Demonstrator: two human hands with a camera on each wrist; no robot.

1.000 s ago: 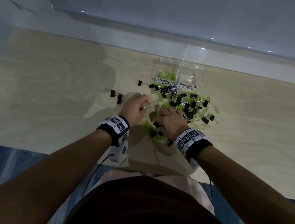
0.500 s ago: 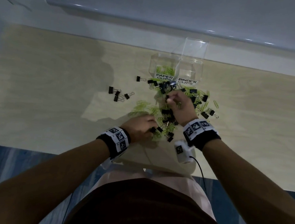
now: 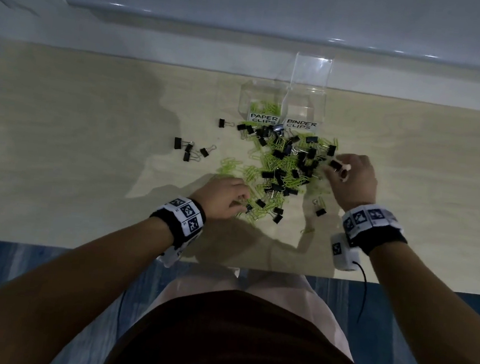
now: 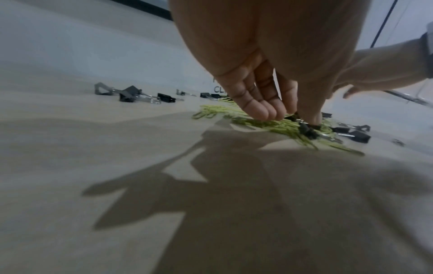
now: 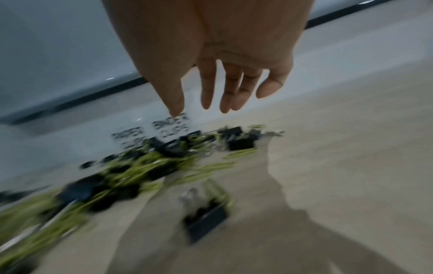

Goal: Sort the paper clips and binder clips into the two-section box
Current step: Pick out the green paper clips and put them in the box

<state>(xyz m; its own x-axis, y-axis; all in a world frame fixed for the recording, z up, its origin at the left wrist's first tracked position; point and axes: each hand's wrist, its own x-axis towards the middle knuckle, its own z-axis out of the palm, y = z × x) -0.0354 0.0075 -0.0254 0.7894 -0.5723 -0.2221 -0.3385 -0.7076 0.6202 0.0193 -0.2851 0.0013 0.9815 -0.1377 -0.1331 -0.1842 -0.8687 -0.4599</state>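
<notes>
Pale wooden table [image 3: 77, 138] against a grey wall; green paper clips [image 3: 280, 168] and black binder clips [image 3: 189, 150] scattered before the clear box [image 3: 283, 104]. Left hand [image 3: 223, 195] pinches into the pile, right hand [image 5: 218, 55] hangs loosely spread

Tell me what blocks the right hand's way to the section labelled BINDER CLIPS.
Nothing visible does. The right hand is beside the mixed pile; the clear two-section plastic box beyond stands open-topped, its lid raised behind it.
</notes>
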